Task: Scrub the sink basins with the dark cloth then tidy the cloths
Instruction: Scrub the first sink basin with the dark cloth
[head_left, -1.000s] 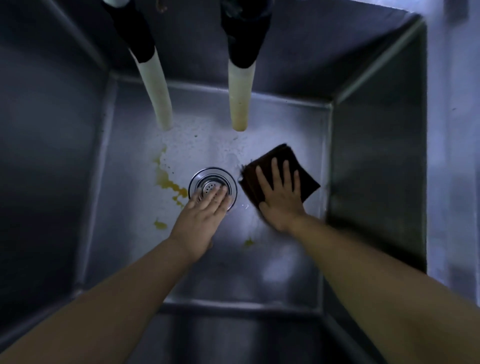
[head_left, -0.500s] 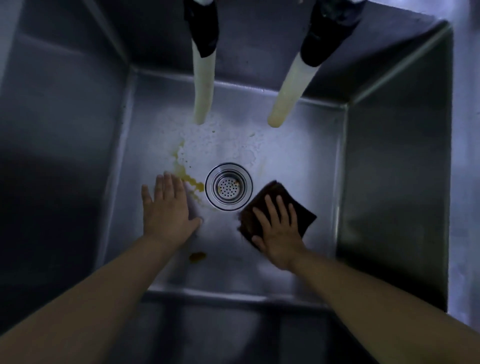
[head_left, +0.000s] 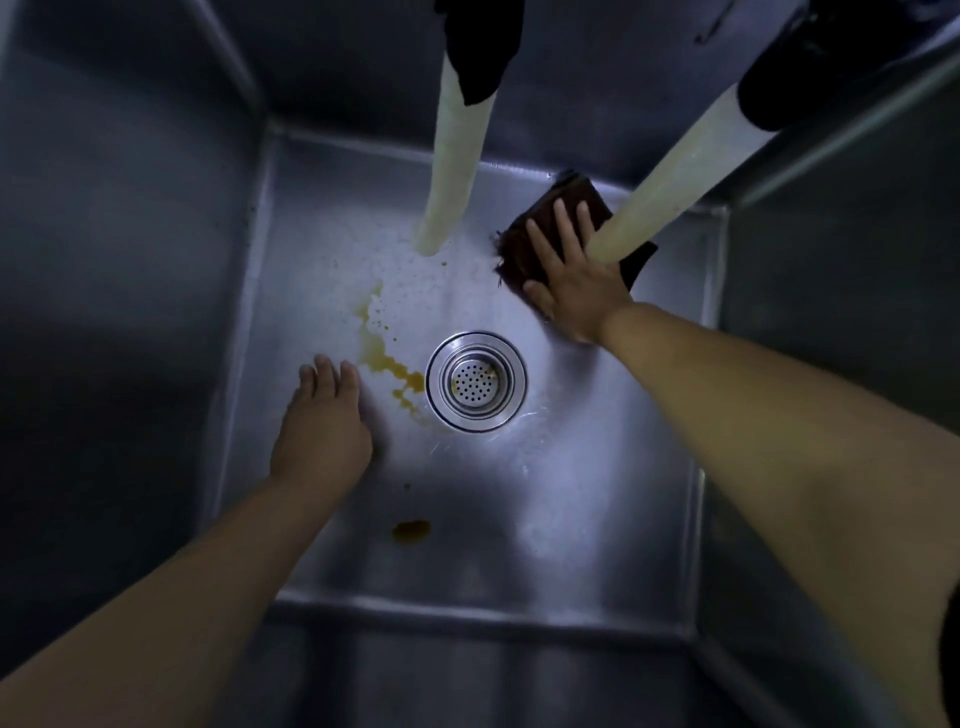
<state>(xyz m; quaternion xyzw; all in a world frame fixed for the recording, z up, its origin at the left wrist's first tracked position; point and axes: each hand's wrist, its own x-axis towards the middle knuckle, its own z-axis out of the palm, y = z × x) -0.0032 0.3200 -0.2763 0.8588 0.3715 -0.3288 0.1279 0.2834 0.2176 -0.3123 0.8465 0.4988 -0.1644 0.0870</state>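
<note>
**Ana:** Head view looks straight down into a deep steel sink basin (head_left: 597, 519). Where is the dark cloth (head_left: 540, 228)?

**Ben:** On the basin floor near the far right corner, folded into a thick pad. The right hand (head_left: 571, 280) lies flat on top of it, fingers straight and spread, pressing it down against the steel. Nothing is curled round the cloth; it is an open palm on the fabric.

**Ana:** And the left hand (head_left: 322, 426)?

**Ben:** It rests palm down on the floor of the basin, left of the drain strainer (head_left: 476, 381), fingers straight and close together, holding nothing. The two hands are well apart, with the drain between them.

**Ana:** What about the dirt?

**Ben:** A yellow-brown streak (head_left: 384, 358) runs from below the left hose down to the rim of the drain, just beside the left fingertips. A separate brown blob (head_left: 411, 531) sits nearer the front wall. The steel round the far part of the floor is speckled with pale droplets or suds; I cannot tell which.

**Ana:** The hoses?

**Ben:** Two pale hoses hang into the basin from dark fittings at the top. The left hose (head_left: 454, 166) ends above the speckled patch. The right hose (head_left: 670, 176) slants down and crosses in front of the right hand's fingers and part of the cloth, so the cloth's right edge is partly hidden.
</note>
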